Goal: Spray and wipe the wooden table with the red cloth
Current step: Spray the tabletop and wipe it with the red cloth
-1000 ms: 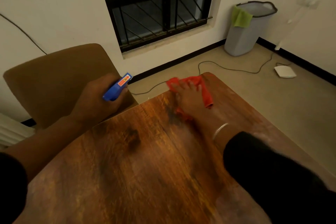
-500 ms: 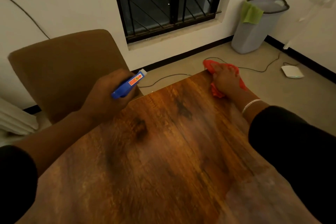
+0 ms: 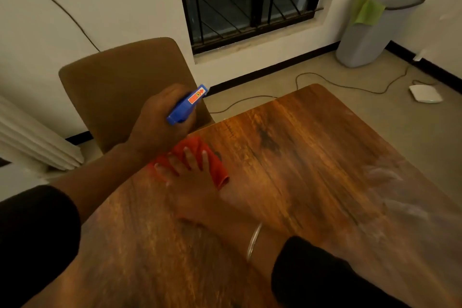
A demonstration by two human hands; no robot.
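Observation:
The wooden table [image 3: 312, 182] fills the lower part of the head view. My right hand [image 3: 192, 187] lies flat with fingers spread on the red cloth [image 3: 217, 170], pressing it to the table near the far left edge. My left hand [image 3: 160, 125] hovers just above and behind the cloth, closed around a blue spray bottle [image 3: 187, 105] whose nozzle points to the far right. A pale wet smear [image 3: 395, 197] shows on the table's right side.
A brown chair [image 3: 120, 82] stands against the table's far left edge. On the floor beyond lie a cable [image 3: 332, 82], a white flat device [image 3: 425, 94] and a grey bin [image 3: 370, 30] with a green cloth over its rim. A barred window is behind.
My right hand has swept the red cloth from the table's far right corner across to the left side, under my left hand. The spray bottle stays held in about the same spot.

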